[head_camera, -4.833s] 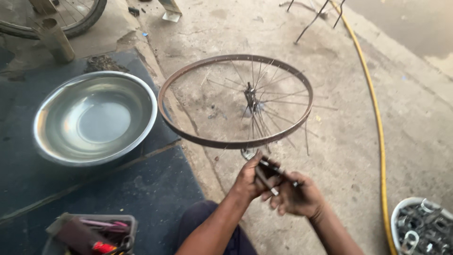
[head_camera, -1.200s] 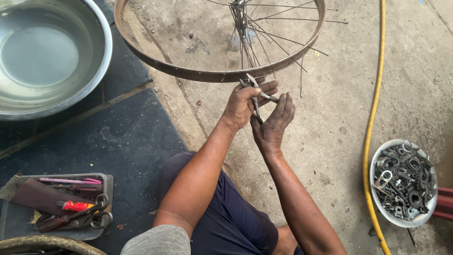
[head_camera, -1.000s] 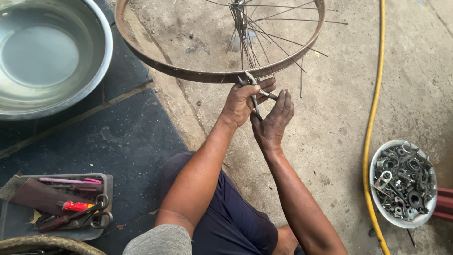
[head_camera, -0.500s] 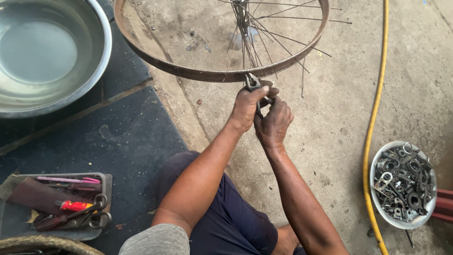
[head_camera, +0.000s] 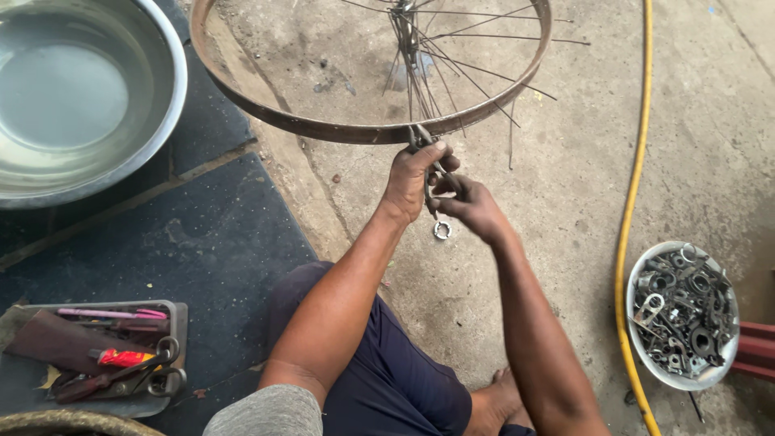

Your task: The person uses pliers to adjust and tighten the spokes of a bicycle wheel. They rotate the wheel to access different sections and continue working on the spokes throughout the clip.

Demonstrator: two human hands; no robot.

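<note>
Near: grey shallow tool tray (head_camera: 173, 311) at lower left, holding a red-handled tool (head_camera: 121, 357) and dark metal scissors or pliers (head_camera: 153, 373). Dark blue shorts (head_camera: 387, 379) at bottom centre.

Mid: left hand (head_camera: 412, 179) and right hand (head_camera: 472, 208) close together, both closed on a small metal plier-like tool (head_camera: 426, 153), its tip at the near edge of the rusty brown bicycle wheel rim (head_camera: 323, 127). Since half a second ago: hands and tool nearly unmoved, grip unchanged; view slightly shifted only. Judged: same spot on the rim being worked, no new step begun. Small metal ring-shaped nut (head_camera: 441, 230) lying on the ground just below the hands, apart from them.

Right: white round bowl (head_camera: 638, 278) full of mixed metal hardware; yellow hose (head_camera: 630, 202) running alongside.

Far: large shiny steel basin (head_camera: 161, 73) with water, upper left. Loose thin spokes (head_camera: 484, 77) fanning from the hub.

Surface: bare grey concrete floor (head_camera: 565, 161), dusty; dark blue-black mat (head_camera: 194, 242) at left.
</note>
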